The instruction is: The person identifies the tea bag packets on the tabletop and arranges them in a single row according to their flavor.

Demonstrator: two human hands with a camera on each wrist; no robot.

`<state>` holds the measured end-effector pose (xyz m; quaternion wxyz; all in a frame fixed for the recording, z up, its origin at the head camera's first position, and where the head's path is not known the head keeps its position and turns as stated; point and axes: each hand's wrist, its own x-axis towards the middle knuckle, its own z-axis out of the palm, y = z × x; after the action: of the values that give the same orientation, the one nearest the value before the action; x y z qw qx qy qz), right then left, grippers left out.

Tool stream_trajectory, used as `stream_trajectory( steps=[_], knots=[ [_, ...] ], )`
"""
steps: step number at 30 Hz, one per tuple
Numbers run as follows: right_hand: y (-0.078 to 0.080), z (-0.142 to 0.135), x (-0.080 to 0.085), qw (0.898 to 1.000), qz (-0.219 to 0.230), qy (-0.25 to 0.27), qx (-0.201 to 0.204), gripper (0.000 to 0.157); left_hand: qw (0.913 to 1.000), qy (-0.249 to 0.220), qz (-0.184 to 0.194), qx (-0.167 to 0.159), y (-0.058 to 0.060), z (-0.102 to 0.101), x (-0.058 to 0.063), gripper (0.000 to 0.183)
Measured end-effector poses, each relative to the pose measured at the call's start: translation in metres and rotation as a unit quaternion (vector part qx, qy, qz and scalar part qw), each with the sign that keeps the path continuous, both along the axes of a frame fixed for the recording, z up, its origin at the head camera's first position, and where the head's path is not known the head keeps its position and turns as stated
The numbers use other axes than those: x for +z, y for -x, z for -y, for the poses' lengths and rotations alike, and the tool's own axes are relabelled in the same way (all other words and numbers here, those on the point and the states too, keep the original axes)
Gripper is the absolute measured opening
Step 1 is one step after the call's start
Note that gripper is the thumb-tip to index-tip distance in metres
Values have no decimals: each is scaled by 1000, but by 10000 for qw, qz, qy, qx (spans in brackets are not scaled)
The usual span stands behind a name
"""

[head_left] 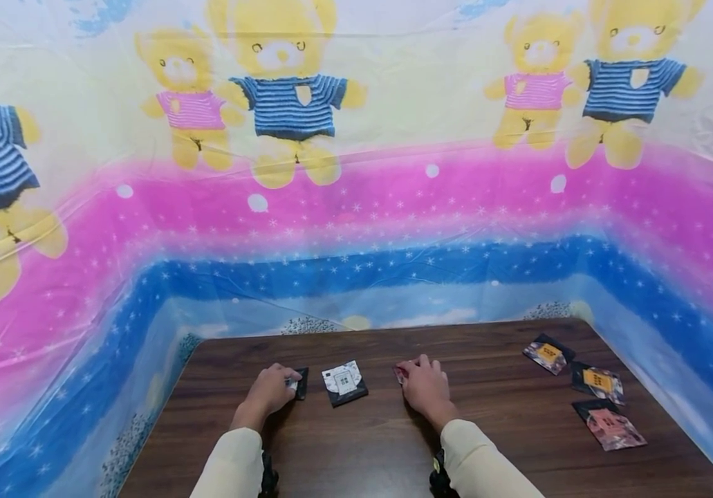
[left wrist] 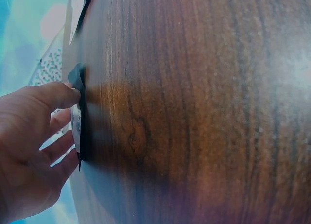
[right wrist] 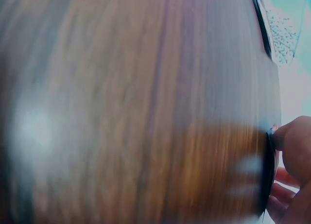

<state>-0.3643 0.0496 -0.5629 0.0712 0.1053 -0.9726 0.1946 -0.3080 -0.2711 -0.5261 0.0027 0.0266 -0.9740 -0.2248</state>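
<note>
Toward the left of the table, my left hand (head_left: 271,391) grips a small flat sachet (head_left: 302,384), black with a pale printed face. In the left wrist view, the thumb is at one end of this sachet (left wrist: 81,114) and the other fingers lie along its face. Right of centre, my right hand (head_left: 426,389) holds a reddish sachet (head_left: 399,374), mostly covered by the fingers. Its dark edge shows in the right wrist view, where the picture is blurred. Between the hands lies a white and black sachet (head_left: 345,382), touched by neither.
The brown wooden table (head_left: 356,443) carries several more sachets at its right: one with a yellow label (head_left: 548,354), another with an orange label (head_left: 599,382), and a pink one (head_left: 611,425). A printed bear cloth (head_left: 356,277) hangs behind and along both sides.
</note>
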Motion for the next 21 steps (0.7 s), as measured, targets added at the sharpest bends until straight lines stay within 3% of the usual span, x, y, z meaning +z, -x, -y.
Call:
stream_trajectory(
  steps=[14,21],
  knots=[
    [-5,31,5,9997,105,-146,-152,36,9999,-38,40,-99,-2,0,4,32],
    [-9,42,4,9998,-15,-118,-176,32,9999,-5,58,-94,-4,1,4,33]
  ],
)
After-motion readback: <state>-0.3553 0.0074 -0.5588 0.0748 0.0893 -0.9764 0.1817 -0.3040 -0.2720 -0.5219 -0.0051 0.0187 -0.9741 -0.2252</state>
